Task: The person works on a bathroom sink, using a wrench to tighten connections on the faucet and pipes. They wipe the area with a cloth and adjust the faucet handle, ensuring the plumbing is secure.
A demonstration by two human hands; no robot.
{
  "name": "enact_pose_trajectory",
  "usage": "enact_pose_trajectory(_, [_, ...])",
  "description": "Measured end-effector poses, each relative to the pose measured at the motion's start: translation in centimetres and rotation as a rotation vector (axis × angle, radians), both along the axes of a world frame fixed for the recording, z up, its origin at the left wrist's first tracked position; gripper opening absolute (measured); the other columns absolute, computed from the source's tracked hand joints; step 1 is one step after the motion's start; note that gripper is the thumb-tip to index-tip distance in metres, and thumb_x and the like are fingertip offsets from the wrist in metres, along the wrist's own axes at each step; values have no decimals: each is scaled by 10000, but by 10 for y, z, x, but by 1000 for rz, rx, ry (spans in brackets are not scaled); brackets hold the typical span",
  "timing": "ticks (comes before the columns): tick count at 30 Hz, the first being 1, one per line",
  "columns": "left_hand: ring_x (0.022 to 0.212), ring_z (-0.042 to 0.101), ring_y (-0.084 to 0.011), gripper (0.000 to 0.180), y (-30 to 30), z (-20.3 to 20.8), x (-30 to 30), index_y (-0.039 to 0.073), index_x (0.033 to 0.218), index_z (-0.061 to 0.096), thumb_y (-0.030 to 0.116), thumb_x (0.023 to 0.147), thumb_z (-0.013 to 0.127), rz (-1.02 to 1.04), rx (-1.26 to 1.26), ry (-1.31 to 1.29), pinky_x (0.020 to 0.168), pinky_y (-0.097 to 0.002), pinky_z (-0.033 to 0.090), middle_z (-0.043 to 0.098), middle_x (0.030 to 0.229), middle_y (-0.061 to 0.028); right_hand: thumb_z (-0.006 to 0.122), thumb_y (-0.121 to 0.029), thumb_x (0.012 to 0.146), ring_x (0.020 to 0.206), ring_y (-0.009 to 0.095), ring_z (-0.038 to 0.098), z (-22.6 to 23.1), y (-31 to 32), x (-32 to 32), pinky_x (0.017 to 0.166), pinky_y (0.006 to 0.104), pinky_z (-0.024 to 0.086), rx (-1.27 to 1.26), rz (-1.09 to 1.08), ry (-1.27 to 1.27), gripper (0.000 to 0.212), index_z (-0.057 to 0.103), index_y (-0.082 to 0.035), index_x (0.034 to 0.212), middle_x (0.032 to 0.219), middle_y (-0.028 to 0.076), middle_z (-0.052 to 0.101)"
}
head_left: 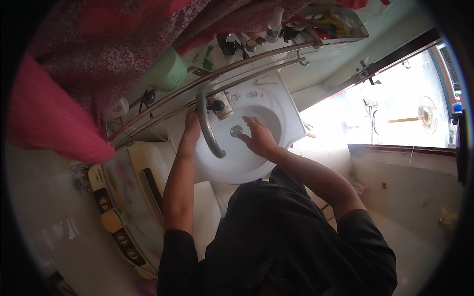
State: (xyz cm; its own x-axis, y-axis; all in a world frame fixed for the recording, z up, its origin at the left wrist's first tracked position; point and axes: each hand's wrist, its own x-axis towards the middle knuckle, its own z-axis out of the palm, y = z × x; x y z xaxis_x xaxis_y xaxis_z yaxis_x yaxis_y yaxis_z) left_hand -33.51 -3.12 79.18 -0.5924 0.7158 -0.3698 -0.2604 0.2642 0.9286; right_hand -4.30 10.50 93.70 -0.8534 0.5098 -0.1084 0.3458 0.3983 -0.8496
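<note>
Over white sink [276, 111]: right hand [257, 136] spread loose inside basin, fingertips just beside metal drain [236, 130], grasping nothing. Left hand [191, 124] on left rim beside curved grey faucet [208, 129]; grip unclear. Rails [232, 74] close behind; washing machine [129, 197] tight left; open floor right.

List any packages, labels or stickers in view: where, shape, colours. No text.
Green-and-white package: on the shelf above the washbasin, boxy, partly hidden.
Coloured stickers: on the washbasin's back ledge, a small red and blue row.
Green tub: shelf, left of the package, round, pale green.
No screens or signs.
</note>
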Motion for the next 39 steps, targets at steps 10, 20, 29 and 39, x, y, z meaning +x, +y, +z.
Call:
enact_pose_trajectory(10, [1108, 644, -238, 547, 65, 23, -1, 30, 1248, 626, 524, 1037, 524, -16, 201, -440, 1028, -385, 493, 668, 1186, -105, 822, -180, 728, 1266, 434, 507, -83, 1, -106, 1050, 476, 473, -11, -325, 52, 937, 331, -20, 1509, 1457, 181, 509])
enact_pose_trajectory(20, [1134, 628, -231, 395, 94, 29, 11, 93, 1299, 595, 394, 1054, 523, 55, 106, -489, 1034, -386, 485, 652, 1211, -94, 671, 23, 739, 1155, 407, 559, -95, 15, -105, 934, 488, 504, 1, -320, 134, 753, 392, 33, 1438, 1366, 215, 534])
enact_pose_trajectory(29, [1149, 625, -248, 490, 88, 33, 20, 58, 1252, 615, 481, 1049, 474, 190, 108, -541, 1057, -421, 471, 666, 1201, -107, 696, 13, 755, 1186, 376, 572, -101, 43, -103, 944, 469, 516, 37, -145, 156, 709, 455, -46, 1420, 1297, 119, 590])
enact_pose_trajectory(39, [1444, 349, -360, 685, 66, 14, 39, 33, 1414, 497, 478, 923, 670, 576, 574, -976, 1235, -616, 173, 453, 1519, -160, 773, -138, 811, 1118, 382, 644, -102, 80, -115, 922, 484, 554, 118, -96, 95, 551, 557, -108, 1316, 1231, 177, 606])
